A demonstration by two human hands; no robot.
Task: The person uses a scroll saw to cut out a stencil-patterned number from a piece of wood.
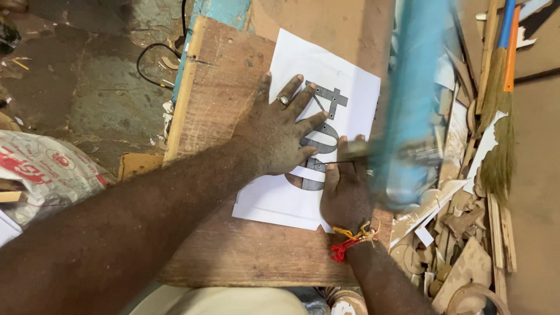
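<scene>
A dusty tabletop point(198, 76) carried a wooden board point(221, 116) with a white sheet point(344, 76) of grey cut-out shapes lying on it. The left hand point(277, 131) pressed flat and open on the sheet; the right hand point(345, 189), just beside it, gripped a blurred blue tool point(411, 105).

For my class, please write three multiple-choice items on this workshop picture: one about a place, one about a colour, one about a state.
1. Where does the white paper sheet lie?
A. on the wooden board
B. on the floor
C. in a sack

2. What colour is the blurred machine arm?
A. red
B. light blue
C. black

3. How is the left hand placed?
A. clenched in a fist
B. lifted in the air
C. flat, fingers spread on the sheet

Answers: A, the sheet rests on the board; B, the arm shows light blue; C, the palm presses down beside the right hand.
</scene>
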